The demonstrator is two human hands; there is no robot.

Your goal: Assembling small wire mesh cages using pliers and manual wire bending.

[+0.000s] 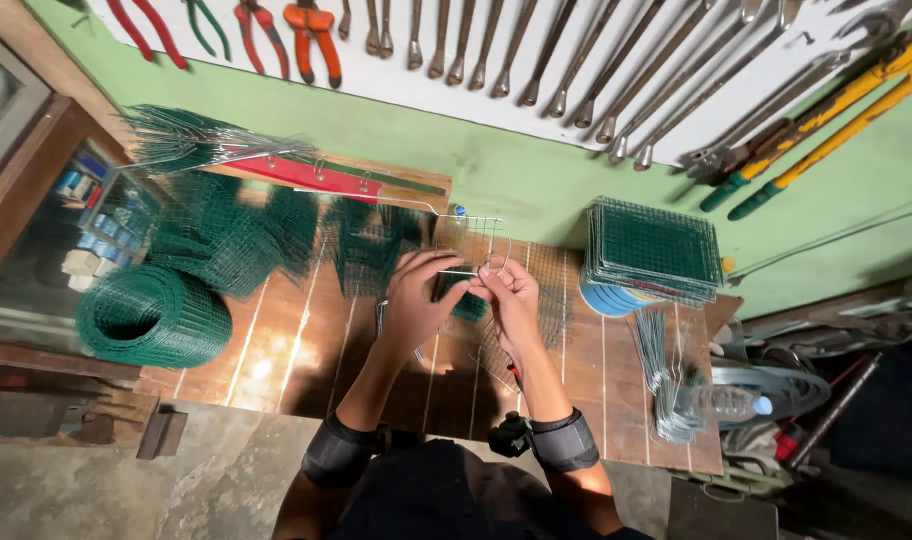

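Left hand (416,300) and right hand (511,300) are both pinching a thin bent silver wire (466,272) over the slatted wooden bench (296,350), above a small green wire-mesh panel (466,300). Risk: springy wire slipping, pricking fingers, or snagging the stacked green mesh panels (654,248) nearby.

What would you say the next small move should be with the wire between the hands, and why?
Probably bend the wire a little further around the mesh panel edge: the left hand and right hand both pinch it there, and its loop looks unclosed.
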